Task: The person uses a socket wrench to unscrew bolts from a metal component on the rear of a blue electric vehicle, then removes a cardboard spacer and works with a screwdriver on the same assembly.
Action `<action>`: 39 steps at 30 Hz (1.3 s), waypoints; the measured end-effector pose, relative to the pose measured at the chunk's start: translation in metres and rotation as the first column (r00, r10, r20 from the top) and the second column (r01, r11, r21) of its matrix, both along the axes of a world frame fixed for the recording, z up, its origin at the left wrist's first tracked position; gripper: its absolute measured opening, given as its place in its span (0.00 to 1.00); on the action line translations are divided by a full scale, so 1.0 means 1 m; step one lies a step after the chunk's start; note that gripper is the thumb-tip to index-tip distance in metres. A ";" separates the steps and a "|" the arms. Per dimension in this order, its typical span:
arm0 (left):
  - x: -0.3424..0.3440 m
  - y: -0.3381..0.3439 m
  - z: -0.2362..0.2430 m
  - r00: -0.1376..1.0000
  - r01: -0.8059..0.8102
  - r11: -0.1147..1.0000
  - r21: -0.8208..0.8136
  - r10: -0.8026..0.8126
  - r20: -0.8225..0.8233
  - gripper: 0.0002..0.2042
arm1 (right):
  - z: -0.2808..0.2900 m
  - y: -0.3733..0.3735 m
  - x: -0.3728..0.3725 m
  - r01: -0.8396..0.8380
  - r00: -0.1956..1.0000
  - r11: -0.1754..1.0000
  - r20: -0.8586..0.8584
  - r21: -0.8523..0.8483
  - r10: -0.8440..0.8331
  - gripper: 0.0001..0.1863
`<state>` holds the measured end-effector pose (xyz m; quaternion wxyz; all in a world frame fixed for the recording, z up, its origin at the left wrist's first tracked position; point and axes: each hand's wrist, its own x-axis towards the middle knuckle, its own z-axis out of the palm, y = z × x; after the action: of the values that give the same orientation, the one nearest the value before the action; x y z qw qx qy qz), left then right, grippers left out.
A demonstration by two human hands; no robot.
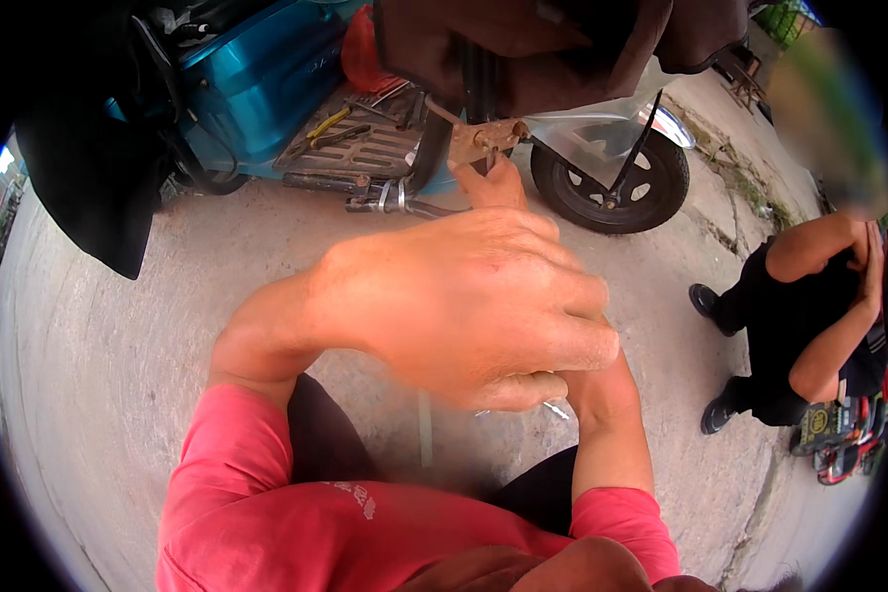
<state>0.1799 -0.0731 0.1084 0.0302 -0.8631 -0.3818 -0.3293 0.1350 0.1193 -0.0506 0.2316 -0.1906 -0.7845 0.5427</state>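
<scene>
Reaching right hand (498, 187): at the rusty bracket (472, 144) beside the wheel (629, 197), my grip hidden, can't tell.
Left hand (454, 306): fingers (574, 340) curled, contents unclear.
Bracket: apparently being worked by feel; likely wants steadying next.

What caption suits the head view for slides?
Right hand at the rusty bracket on a scooter, left hand curled in the foreground.

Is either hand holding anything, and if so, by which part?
Cannot be told: the right hand is at the lower edge of the rusty bracket, and the left hand is curled, palm hidden.
</scene>
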 end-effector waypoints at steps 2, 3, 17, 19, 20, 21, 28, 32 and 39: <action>0.000 -0.004 0.005 0.999 -0.023 0.995 -0.095 0.019 -0.036 0.14 | 0.004 -0.005 0.004 -0.007 0.998 0.999 -0.059 -0.037 0.005 0.24; 0.000 -0.004 0.006 0.999 -0.021 0.994 -0.106 0.017 -0.039 0.15 | -0.001 -0.003 0.002 -0.012 0.993 0.999 -0.117 -0.047 0.006 0.21; -0.022 0.023 -0.027 0.976 -0.211 0.960 -0.185 0.197 -0.094 0.17 | -0.005 0.001 0.001 -0.013 0.988 0.990 -0.154 -0.138 -0.009 0.18; -0.021 0.027 -0.026 0.975 -0.213 0.919 -0.332 0.179 -0.131 0.19 | 0.008 -0.006 0.009 0.009 0.994 0.995 -0.108 -0.098 -0.019 0.19; -0.020 0.029 -0.026 0.975 -0.214 0.890 -0.403 0.167 -0.148 0.20 | 0.010 -0.007 0.010 0.012 0.995 0.997 -0.097 -0.081 -0.020 0.21; -0.019 0.031 -0.032 0.972 -0.223 0.907 -0.358 0.179 -0.153 0.21 | 0.012 -0.007 0.011 0.002 0.993 0.998 -0.115 -0.069 -0.010 0.22; -0.016 0.046 -0.021 0.891 -0.423 0.827 -0.370 0.454 -0.005 0.41 | 0.008 -0.005 0.015 0.029 0.999 0.999 -0.013 0.033 -0.029 0.23; -0.018 0.042 -0.012 0.872 -0.398 0.842 -0.364 0.471 0.135 0.43 | 0.009 -0.004 0.018 -0.010 0.997 0.999 -0.075 0.044 0.013 0.24; -0.064 0.027 0.000 0.808 -0.248 0.927 -0.280 0.357 0.468 0.29 | -0.004 0.002 0.006 -0.080 0.960 0.994 -0.264 0.073 0.097 0.25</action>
<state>0.1158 -0.0464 0.1082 -0.1089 -0.6705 -0.5410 -0.4958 0.1413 0.1212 -0.0549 0.3165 -0.0731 -0.7702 0.5490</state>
